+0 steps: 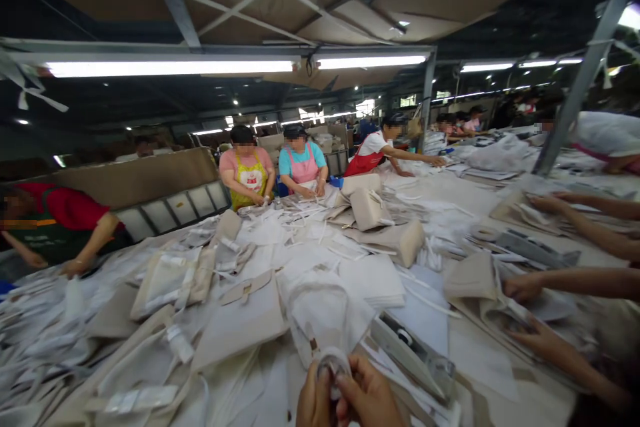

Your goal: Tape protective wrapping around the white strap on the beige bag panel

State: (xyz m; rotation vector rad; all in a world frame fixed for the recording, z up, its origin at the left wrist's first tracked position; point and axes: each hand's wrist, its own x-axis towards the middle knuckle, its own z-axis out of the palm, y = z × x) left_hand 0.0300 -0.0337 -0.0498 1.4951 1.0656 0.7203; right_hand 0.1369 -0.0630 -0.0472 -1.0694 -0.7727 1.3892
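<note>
My left hand (313, 397) and my right hand (370, 393) are close together at the bottom middle, fingers closed on a looped white strap (334, 359). The strap looks wrapped in a thin pale covering; its exact material I cannot make out. A small gold-coloured metal fitting (313, 345) shows just above my left fingers. Beyond my hands, a larger pale strap loop (320, 293) lies over white sheeting. Left of it rests a beige handbag (245, 320) with a flap and gold clasp.
To the right lies a long grey holder (415, 357) resembling a tape dispenser. A co-worker's hands (530, 313) work in another beige bag (470, 280) there. Several bags and white wrappings cover the table. Other people (303, 163) stand along its far side. A grey post (580, 80) rises at right.
</note>
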